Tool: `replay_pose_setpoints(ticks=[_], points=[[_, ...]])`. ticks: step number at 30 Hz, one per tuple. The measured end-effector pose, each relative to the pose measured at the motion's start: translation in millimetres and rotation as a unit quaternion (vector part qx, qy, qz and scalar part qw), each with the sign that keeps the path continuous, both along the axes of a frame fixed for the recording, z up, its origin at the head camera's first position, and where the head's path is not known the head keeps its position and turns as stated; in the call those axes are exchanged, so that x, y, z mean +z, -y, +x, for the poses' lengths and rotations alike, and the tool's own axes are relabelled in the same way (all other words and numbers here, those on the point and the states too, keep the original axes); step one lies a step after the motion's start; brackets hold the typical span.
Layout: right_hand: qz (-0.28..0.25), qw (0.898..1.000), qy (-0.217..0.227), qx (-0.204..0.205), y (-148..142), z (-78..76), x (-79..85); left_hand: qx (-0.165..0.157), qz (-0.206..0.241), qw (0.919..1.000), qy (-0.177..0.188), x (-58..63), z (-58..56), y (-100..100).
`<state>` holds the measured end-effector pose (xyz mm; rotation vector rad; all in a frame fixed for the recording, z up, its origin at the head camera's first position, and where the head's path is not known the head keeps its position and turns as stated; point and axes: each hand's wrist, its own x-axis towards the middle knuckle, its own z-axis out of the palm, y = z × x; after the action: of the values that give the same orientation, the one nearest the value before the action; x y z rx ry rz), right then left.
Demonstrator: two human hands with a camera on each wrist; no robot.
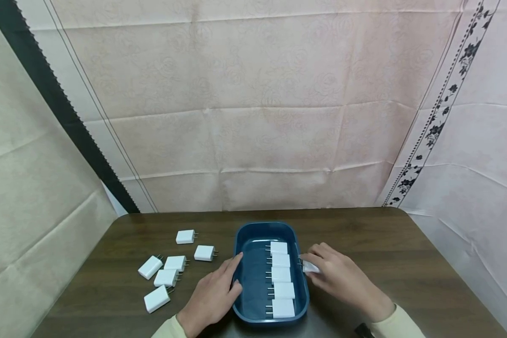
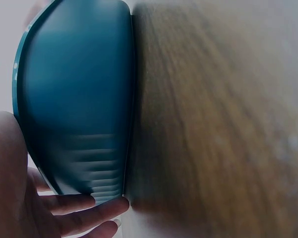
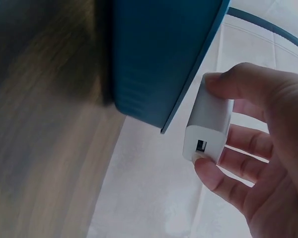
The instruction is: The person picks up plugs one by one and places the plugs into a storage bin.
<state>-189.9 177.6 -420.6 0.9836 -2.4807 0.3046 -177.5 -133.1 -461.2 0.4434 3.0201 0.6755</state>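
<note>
A dark blue tray (image 1: 253,300) stands on the table, with a column of several white plug-in chargers (image 1: 282,290) along its right half, prongs facing left. My left hand (image 1: 211,293) rests at the tray's left side, its fingers touching the outer wall (image 2: 79,64) in the left wrist view. Just outside the tray's right rim, my right hand (image 1: 338,277) pinches another white charger (image 3: 208,116) between thumb and fingers. The end with its USB port shows in the right wrist view; in the head view its prongs point toward the tray.
Several loose white chargers (image 1: 165,278) lie scattered on the brown wooden table (image 1: 380,244), left of the tray. Pale patterned cloth (image 1: 270,141) hangs behind the table and at both sides. A dark band shows at the right wrist.
</note>
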Motion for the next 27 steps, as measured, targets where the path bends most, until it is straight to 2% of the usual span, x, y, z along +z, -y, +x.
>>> replay_pose_setpoints(ticks=[11,19,27], points=[[-0.02,0.999,-0.004,0.038,20,3.3,4.2,0.001,0.0,1.0,0.006,0.4,-0.3,0],[-0.033,0.997,0.025,0.068,29,4.7,0.6,0.002,0.001,1.0,0.007,1.3,0.1,-1],[-0.004,0.996,0.049,0.072,37,7.7,-6.3,0.007,-0.002,0.9999,0.012,2.9,1.1,-2]])
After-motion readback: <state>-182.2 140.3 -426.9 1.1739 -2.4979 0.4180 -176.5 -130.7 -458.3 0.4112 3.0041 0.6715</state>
